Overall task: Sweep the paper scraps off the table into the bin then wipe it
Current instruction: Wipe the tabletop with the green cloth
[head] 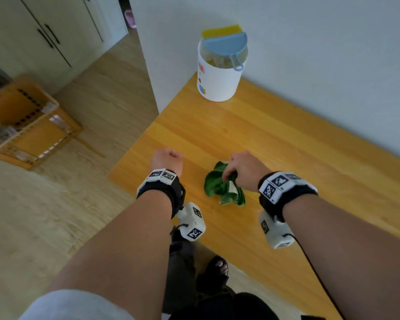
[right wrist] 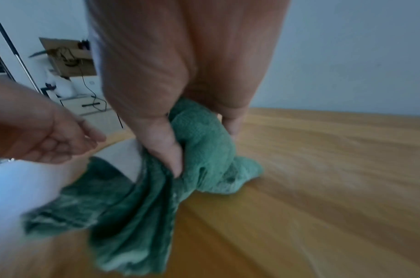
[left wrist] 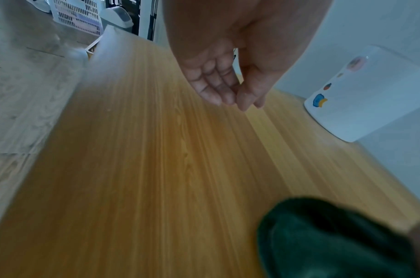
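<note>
The right hand (head: 245, 169) is gripping a crumpled green cloth (head: 222, 185), thumb and fingers curling round a bunched fold while the loose ends are trailing onto the table (head: 286, 146) near its front edge; in the right wrist view the cloth (right wrist: 204, 143) is hanging from the pinch and touching the wood below; the left hand (head: 168, 159) is hovering just beside it, toward the table's left edge, holding nothing, its fingers (left wrist: 216, 84) lying relaxed and lightly bent, apart from the cloth and above the surface. The white bin (head: 218, 72) is standing at the far left corner of the table against the wall, with coloured stickers on its side; a blue dustpan (head: 225, 46) is resting across its rim with a yellow brush (head: 219, 31) behind it; pale scraps are showing inside the bin, though too blurred to tell apart. The table is lying along a pale wall (head: 310, 54); beyond its left edge a light wood floor (head: 44, 215) is showing, with a wooden crate (head: 26, 121) standing on it and cupboard doors (head: 44, 31) with dark handles farther off.
</note>
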`<act>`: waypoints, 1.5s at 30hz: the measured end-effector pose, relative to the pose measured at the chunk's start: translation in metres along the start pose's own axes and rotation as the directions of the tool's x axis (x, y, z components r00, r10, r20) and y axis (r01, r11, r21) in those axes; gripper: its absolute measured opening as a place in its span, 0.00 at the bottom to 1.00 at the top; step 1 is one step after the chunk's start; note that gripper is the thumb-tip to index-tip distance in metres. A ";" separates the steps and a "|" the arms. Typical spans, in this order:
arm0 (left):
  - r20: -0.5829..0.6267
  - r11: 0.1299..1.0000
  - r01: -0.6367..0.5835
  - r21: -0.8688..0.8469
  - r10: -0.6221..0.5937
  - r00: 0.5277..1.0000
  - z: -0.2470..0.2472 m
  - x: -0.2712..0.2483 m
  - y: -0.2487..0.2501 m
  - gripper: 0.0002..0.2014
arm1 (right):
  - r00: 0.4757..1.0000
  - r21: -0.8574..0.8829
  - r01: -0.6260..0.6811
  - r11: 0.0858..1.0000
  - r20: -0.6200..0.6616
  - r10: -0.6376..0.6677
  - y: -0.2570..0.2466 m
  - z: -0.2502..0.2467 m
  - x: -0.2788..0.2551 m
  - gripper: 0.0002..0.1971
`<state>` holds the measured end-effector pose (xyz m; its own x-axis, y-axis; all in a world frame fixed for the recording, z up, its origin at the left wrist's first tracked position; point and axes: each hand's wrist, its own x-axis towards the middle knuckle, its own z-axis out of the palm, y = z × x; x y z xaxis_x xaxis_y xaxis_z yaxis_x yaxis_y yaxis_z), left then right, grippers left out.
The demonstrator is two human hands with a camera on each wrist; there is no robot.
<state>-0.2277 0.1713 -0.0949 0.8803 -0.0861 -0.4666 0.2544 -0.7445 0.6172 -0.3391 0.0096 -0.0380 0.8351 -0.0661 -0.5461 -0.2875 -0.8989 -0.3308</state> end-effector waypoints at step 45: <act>0.221 0.951 -0.219 0.218 0.170 0.960 0.085 0.028 0.094 0.13 | 0.956 0.074 -0.143 0.987 -0.246 0.157 0.080 -0.064 0.040 0.25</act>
<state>-0.2128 0.0426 -0.1038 0.8001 -0.3557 -0.4831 -0.0380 -0.8336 0.5510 -0.2985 -0.0930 -0.0368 0.8688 -0.3113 -0.3850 -0.4383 -0.8453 -0.3055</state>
